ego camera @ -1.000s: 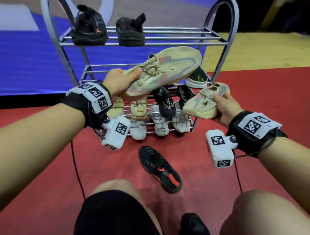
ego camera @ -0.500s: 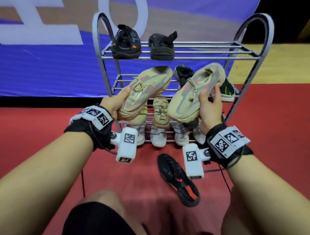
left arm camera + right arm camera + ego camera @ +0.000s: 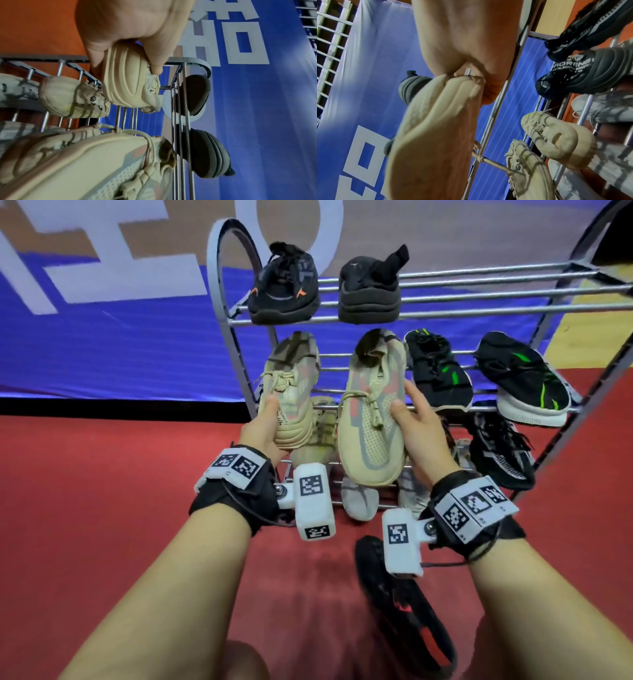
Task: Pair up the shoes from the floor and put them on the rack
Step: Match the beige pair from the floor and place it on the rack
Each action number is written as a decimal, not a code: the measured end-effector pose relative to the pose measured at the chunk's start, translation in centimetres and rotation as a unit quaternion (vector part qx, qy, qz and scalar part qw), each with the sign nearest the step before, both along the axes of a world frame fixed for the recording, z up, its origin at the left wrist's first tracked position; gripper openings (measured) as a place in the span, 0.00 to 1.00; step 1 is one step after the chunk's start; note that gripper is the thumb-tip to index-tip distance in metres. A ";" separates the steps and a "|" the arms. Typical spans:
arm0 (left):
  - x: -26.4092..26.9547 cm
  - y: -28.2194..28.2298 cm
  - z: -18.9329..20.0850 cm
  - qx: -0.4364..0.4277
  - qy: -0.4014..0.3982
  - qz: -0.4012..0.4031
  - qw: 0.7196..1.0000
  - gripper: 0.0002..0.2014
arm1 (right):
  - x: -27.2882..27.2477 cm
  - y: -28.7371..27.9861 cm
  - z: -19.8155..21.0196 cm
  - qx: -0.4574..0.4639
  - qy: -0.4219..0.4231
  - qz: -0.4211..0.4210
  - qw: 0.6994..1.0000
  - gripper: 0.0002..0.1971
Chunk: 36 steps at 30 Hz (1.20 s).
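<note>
We see the left hand gripping one beige shoe by its toe, the right hand gripping its beige mate likewise, both heels over the rack middle shelf, one black shoe on the floor before the rack

Large white "HO" on blue banner, possibly "FORENO" on black shoe
</note>
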<state>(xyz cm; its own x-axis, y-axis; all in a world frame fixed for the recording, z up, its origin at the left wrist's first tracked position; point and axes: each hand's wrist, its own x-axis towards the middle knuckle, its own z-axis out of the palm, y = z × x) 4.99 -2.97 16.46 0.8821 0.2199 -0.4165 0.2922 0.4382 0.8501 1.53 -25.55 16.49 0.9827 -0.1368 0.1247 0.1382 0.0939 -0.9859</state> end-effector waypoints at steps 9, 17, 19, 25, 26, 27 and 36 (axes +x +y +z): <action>1.4 -1.7 -1.4 0.029 0.015 -0.018 0.999 0.27 | 4.7 1.7 -3.1 0.113 0.061 0.045 0.991 0.23; -0.5 -1.7 -1.5 -0.025 0.000 -0.048 0.999 0.24 | 4.5 1.6 -2.9 0.302 0.138 0.068 0.941 0.26; -1.2 -2.1 -0.9 -0.032 0.003 -0.032 0.999 0.22 | 3.3 1.3 -2.6 0.285 0.140 0.088 0.944 0.25; -2.5 -2.6 -0.5 -0.025 0.092 0.002 0.995 0.12 | -0.3 0.4 -1.2 0.164 0.203 0.219 0.940 0.22; -2.7 -2.8 -0.4 -0.019 0.101 0.001 0.995 0.14 | -0.6 0.5 -1.2 0.147 0.216 0.214 0.941 0.25; -2.8 -2.9 -0.3 -0.011 0.104 0.007 0.994 0.18 | -0.8 0.7 -1.2 0.135 0.227 0.201 0.943 0.28; -2.6 -3.2 -0.8 0.023 0.044 0.132 0.990 0.26 | -0.8 2.1 -1.7 0.081 0.148 0.108 0.980 0.21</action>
